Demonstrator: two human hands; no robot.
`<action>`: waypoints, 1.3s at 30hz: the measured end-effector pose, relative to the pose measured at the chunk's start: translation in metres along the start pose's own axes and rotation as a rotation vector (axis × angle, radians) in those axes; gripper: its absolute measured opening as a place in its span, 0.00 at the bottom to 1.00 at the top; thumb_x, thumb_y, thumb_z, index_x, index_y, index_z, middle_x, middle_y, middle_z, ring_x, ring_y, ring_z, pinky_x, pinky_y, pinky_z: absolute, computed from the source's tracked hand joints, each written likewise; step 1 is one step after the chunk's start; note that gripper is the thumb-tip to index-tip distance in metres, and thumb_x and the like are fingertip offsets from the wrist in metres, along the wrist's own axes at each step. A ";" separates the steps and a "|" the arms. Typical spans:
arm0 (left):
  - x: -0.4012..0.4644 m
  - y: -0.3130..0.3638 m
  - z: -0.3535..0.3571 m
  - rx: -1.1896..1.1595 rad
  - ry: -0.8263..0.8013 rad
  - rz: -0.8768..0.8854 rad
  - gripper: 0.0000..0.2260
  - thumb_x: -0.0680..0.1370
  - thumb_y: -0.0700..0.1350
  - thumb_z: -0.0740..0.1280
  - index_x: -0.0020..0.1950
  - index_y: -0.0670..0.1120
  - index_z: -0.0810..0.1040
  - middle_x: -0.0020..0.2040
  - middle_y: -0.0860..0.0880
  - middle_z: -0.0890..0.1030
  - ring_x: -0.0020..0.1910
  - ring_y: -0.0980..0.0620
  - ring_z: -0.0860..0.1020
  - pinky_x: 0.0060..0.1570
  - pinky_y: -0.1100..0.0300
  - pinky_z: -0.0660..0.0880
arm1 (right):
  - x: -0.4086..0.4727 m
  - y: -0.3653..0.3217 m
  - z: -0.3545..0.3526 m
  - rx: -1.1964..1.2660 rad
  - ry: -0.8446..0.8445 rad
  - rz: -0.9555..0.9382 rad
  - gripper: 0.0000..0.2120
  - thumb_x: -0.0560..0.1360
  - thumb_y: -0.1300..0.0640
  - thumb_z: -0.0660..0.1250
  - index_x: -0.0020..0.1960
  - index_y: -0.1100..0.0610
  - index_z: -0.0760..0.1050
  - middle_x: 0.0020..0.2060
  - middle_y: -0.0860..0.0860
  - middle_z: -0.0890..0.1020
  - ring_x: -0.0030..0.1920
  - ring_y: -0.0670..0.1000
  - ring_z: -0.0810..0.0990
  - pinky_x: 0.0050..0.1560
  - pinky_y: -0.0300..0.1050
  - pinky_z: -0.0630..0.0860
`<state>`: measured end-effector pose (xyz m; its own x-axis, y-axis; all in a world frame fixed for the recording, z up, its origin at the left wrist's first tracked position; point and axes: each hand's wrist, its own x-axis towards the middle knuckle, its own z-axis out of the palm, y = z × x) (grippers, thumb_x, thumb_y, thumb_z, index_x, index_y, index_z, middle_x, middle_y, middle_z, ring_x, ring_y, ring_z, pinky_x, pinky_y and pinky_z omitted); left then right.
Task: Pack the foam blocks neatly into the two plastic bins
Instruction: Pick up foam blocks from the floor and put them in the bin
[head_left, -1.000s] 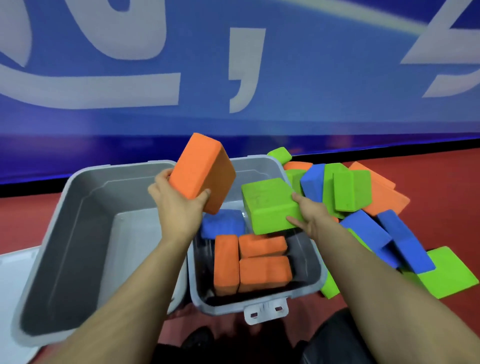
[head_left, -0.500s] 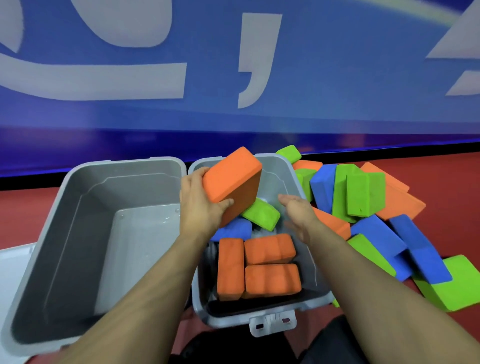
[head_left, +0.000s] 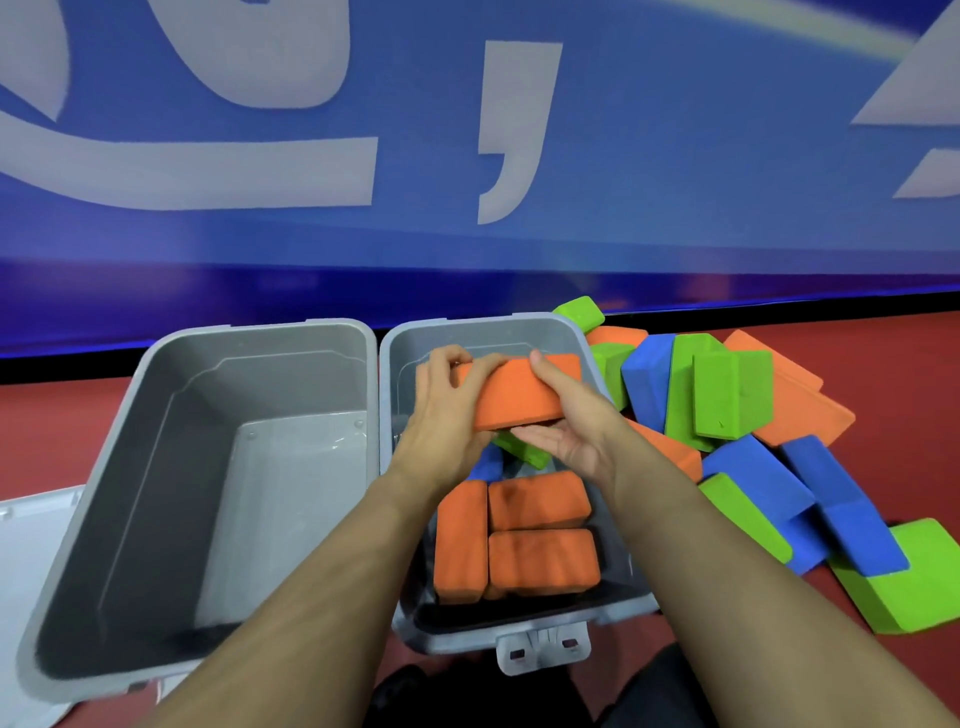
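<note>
Left hand (head_left: 441, 410): you gripped the orange block (head_left: 511, 392), fingers curled over its left end.
Right hand (head_left: 566, 421): you clasped its right side.
Block: frame centre, above the right bin (head_left: 618, 610).

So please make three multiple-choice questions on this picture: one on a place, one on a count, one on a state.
1. Where is the loose pile of blocks?
A. right of the bins
B. inside the left bin
C. left of the bins

2. How many orange blocks lie flat at the near end of the right bin?
A. one
B. three
C. six

3. What is in the left bin?
A. green blocks
B. blue blocks
C. nothing

Answers:
1. A, the pile lies on the red floor right of the right bin.
2. B, one lies lengthwise and two lie crosswise beside it.
3. C, only its grey bottom shows, while the left hand and right hand hold an orange block over the right bin.
</note>
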<state>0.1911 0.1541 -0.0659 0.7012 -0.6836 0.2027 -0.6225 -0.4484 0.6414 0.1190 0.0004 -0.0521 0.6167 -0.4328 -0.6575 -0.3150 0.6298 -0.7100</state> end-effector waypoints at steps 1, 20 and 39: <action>0.000 -0.002 0.000 -0.035 -0.028 -0.026 0.36 0.71 0.40 0.74 0.74 0.62 0.63 0.67 0.53 0.58 0.66 0.51 0.62 0.61 0.50 0.73 | 0.004 0.001 0.000 0.046 0.030 -0.037 0.36 0.68 0.44 0.80 0.70 0.54 0.71 0.58 0.58 0.83 0.49 0.57 0.87 0.45 0.56 0.85; 0.011 -0.034 -0.011 0.057 0.023 -0.655 0.25 0.78 0.42 0.61 0.76 0.46 0.64 0.70 0.43 0.66 0.64 0.38 0.73 0.58 0.46 0.72 | 0.080 0.060 0.037 -0.152 0.117 -0.205 0.41 0.77 0.45 0.72 0.81 0.53 0.53 0.59 0.54 0.80 0.65 0.61 0.79 0.70 0.58 0.73; 0.007 0.026 -0.031 -0.074 -0.185 -0.286 0.28 0.81 0.56 0.66 0.77 0.43 0.67 0.75 0.41 0.70 0.73 0.43 0.69 0.70 0.52 0.66 | -0.055 0.002 -0.124 -1.468 0.140 -0.462 0.31 0.81 0.50 0.67 0.78 0.61 0.62 0.75 0.60 0.68 0.76 0.56 0.66 0.74 0.43 0.58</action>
<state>0.1907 0.1550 -0.0249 0.7643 -0.6324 -0.1260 -0.3787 -0.5984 0.7060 -0.0054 -0.0543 -0.0486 0.8131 -0.5123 -0.2763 -0.5818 -0.7015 -0.4116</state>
